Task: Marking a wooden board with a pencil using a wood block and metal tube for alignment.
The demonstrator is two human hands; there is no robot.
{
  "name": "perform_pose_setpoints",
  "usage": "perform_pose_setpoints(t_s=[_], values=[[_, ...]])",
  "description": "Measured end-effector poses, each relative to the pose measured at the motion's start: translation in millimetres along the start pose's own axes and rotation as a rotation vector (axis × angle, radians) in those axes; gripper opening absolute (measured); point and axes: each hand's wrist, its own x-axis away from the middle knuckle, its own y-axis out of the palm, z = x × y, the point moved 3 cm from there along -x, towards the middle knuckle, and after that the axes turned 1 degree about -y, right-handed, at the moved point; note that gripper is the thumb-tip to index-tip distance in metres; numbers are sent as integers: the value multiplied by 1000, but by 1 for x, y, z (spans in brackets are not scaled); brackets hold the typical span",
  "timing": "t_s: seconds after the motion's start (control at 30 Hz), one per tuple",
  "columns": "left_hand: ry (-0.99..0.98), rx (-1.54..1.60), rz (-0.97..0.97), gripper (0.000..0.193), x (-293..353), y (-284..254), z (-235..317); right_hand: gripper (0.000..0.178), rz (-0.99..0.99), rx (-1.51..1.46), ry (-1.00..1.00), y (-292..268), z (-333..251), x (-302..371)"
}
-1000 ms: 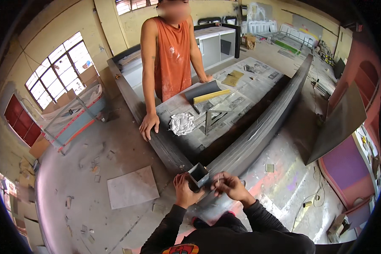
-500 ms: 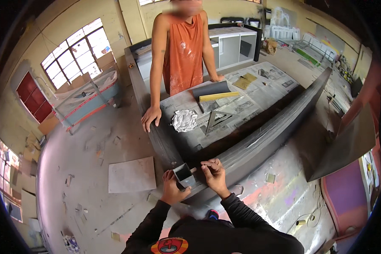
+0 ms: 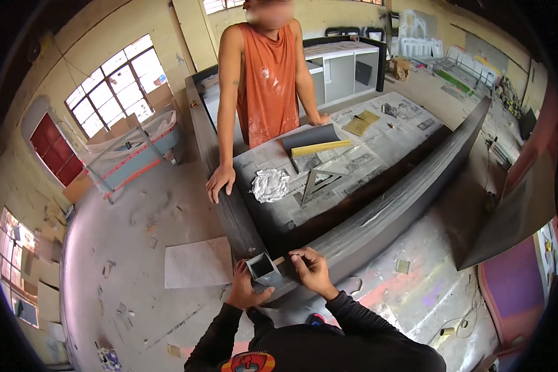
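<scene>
Around a grey, square-mouthed box-like tube [image 3: 261, 268] at the near corner of a dark raised frame, my left hand [image 3: 245, 289] is closed, fingers on its left side and thumb below. The tube's open end faces up, dark inside. Just right of it my right hand [image 3: 315, 273] is closed in a pinch. A thin tan stick-like piece [image 3: 279, 260] runs from the pinched fingertips toward the tube; its exact kind is too small to tell. The dark frame [image 3: 384, 206] has a streaked grey top rail and lies under and beyond both hands.
Newspaper sheets [image 3: 328, 201] inside the frame carry crumpled silver foil [image 3: 270, 185], a grey set square [image 3: 321, 185], a yellow-edged strip [image 3: 320, 147] and brown sandpaper [image 3: 361, 123]. Across stands a person in an orange sleeveless shirt [image 3: 271, 87], hands on the frame. A pale board [image 3: 198, 263] lies on the floor.
My view has shifted slightly. The tube tilts a little differently in my left hand, and my right hand has lowered slightly beside it. The co-worker's head has lifted a little.
</scene>
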Motion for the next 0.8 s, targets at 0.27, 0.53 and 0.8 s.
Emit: perform_pose_setpoints(t_s=[0.27,0.53,0.8], values=[[2,-3,26,64,-1,7,4,12,-17,28,17,-1,-5,1],[42,-110,64,63,6,16,-4,13,-11,56,4,1,-11,2],[14,-105,90,64,2,12,0,14,-12,48,29,1,-16,1]])
